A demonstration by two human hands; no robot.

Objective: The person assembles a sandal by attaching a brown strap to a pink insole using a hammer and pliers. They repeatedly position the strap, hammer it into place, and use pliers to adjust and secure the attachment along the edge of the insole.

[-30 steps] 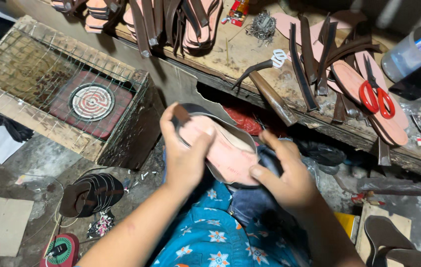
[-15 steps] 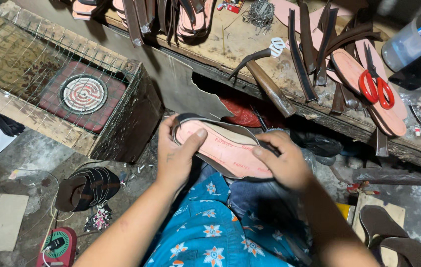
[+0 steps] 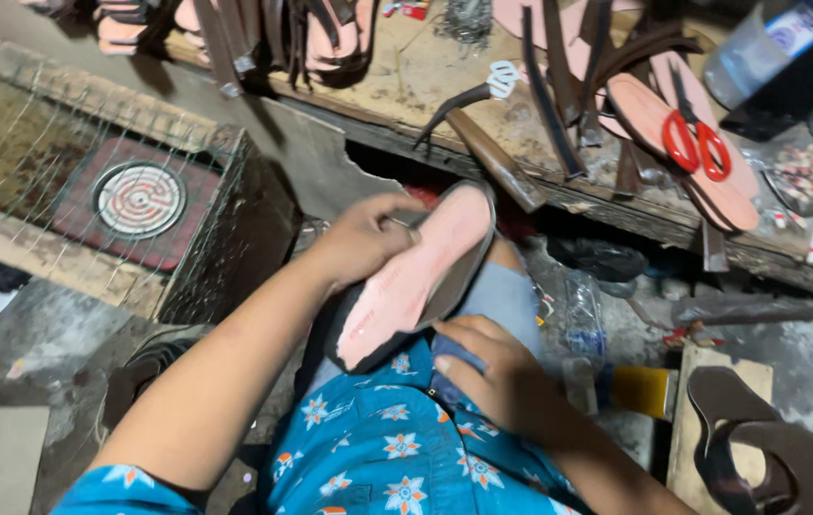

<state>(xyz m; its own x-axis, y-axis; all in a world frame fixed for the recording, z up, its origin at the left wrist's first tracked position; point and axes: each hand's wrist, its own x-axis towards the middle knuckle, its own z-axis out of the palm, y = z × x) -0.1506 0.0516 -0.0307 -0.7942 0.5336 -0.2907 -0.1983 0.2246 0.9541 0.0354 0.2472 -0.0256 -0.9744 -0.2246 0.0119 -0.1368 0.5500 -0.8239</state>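
A cluttered wooden workbench (image 3: 426, 72) runs across the top of the view, its front edge splintered and dusty. On it lie dark leather straps (image 3: 559, 86), several flat pink insoles (image 3: 702, 143) and a pair of red-handled scissors (image 3: 696, 143) resting on one of those insoles. A clear plastic bottle (image 3: 760, 48) stands at the bench's right end. To the left, a rough box covered in wire mesh (image 3: 92, 181) holds a round coiled heating plate (image 3: 139, 198). A crumpled clear plastic bottle (image 3: 583, 319) lies on the gritty floor near the knee, and a dark brown sandal (image 3: 760, 448) sits on a wooden board at the lower right.

Over the lap, just below the bench edge, the pink foam sandal sole with a dark rim (image 3: 421, 272) is held tilted, toe end toward the bench. The left hand (image 3: 364, 243) clasps its upper edge, fingers curled over the rim. The right hand (image 3: 497, 367) rests low beside the heel end, on the grey cloth over the knee; whether it pinches anything there cannot be told. A blue shirt with white flowers (image 3: 378, 448) fills the foreground.
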